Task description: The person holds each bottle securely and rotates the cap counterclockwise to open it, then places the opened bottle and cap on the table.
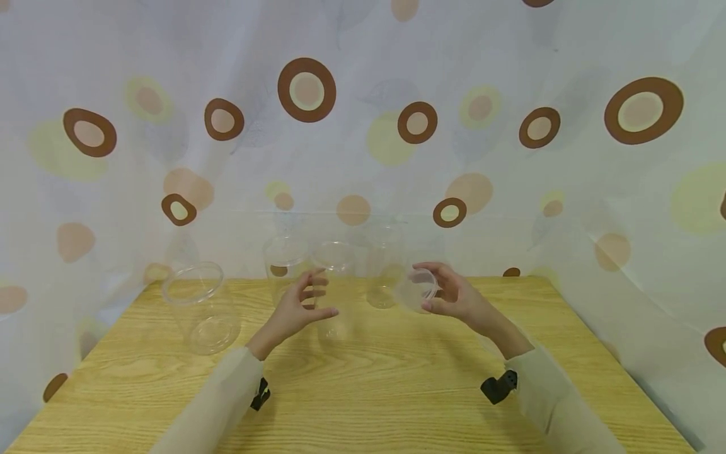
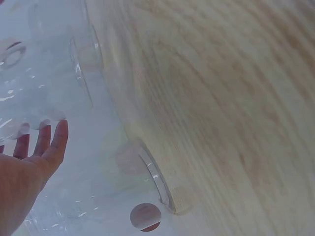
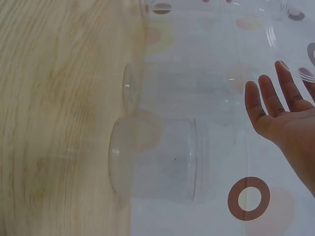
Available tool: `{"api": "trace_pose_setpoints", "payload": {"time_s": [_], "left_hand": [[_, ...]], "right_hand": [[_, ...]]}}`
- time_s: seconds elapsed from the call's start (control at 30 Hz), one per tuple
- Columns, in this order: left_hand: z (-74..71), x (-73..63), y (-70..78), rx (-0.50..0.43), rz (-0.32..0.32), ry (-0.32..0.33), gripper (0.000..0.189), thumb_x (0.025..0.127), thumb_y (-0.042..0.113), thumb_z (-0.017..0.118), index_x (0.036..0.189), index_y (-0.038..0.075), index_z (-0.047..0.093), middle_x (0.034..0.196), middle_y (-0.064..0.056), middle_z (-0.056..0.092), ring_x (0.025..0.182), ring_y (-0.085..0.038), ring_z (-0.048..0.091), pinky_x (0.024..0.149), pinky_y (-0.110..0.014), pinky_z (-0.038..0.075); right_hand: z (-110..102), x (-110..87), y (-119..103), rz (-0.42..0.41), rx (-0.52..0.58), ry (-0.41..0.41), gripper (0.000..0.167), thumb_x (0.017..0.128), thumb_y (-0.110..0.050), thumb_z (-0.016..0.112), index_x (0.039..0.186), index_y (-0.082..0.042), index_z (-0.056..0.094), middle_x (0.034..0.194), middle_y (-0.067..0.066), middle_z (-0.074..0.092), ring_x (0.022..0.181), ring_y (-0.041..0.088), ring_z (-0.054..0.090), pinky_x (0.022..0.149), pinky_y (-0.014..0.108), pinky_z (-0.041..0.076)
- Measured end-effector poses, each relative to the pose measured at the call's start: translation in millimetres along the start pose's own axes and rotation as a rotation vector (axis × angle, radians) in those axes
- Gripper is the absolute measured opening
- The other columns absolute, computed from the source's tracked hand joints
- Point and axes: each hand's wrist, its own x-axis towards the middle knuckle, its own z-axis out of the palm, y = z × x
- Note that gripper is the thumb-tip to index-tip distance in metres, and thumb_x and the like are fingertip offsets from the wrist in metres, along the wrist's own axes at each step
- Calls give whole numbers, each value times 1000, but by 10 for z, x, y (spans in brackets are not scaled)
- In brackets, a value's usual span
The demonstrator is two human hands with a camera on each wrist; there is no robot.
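My left hand (image 1: 297, 302) reaches from the left round a tall clear plastic cup (image 1: 333, 287), thumb on the near side and curved fingers farther back. In the left wrist view, the fingertips of the left hand (image 2: 34, 167) meet clear plastic. My right hand (image 1: 456, 299) holds a smaller clear plastic cup (image 1: 409, 291) near its rim, between thumb and fingers. This cup is tilted, its rim facing my palm. Only part of a clear rim (image 3: 306, 74) appears beside the right fingers in the right wrist view. Transparency makes exact contact hard to see.
Other clear vessels stand around: a wide one (image 1: 211, 315) at left, another (image 1: 286, 252) behind my left hand, and a tall one (image 1: 384, 271) between my hands. A clear jar (image 3: 152, 160) shows in the right wrist view. A patterned curtain (image 1: 363, 157) backs the wooden table (image 1: 368, 403).
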Motion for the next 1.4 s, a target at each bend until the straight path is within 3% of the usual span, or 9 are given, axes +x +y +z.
{"api": "trace_pose_setpoints", "payload": {"time_s": [0.27,0.43,0.77,0.97,1.2,1.4], "left_hand": [[-10,171,-37,19,-31,20,80,75,22,75,140,25,29,135,-15,40,124,-39,42,95,-56,39],[18,247,-47,42,-44,42,82,74,22,77,141,22,28,135,-16,42,123,-40,43,93,-52,43],[72,358,-74,72,-89,92,83,73,24,77,140,20,28,136,-16,43,122,-39,44,91,-49,46],[109,431,-115,62,-106,121,84,73,21,78,140,17,27,136,-18,42,123,-40,42,92,-49,45],[160,492,-120,82,-133,135,84,74,21,77,141,18,26,137,-17,41,124,-37,42,94,-49,43],[204,536,-132,94,-142,151,83,75,19,76,141,18,25,137,-18,41,123,-38,43,96,-50,41]], "right_hand": [[-69,-132,204,59,-116,-50,60,88,-11,60,141,-16,30,140,14,31,114,35,44,84,40,48],[-106,-195,321,64,-229,-37,62,86,-14,63,139,-12,31,139,11,36,121,27,39,92,51,39],[-199,-317,483,106,-314,-60,57,83,-20,68,132,-16,38,129,11,45,114,15,44,89,52,39],[-204,-368,538,132,-365,-101,56,82,-25,69,130,-24,40,129,11,46,116,27,43,88,53,39],[-191,-403,603,136,-445,-138,59,81,-27,69,131,-16,42,125,6,47,117,34,41,86,55,38],[-178,-417,634,154,-501,-164,62,79,-31,70,132,-11,43,124,13,45,115,37,41,87,60,36]]}}
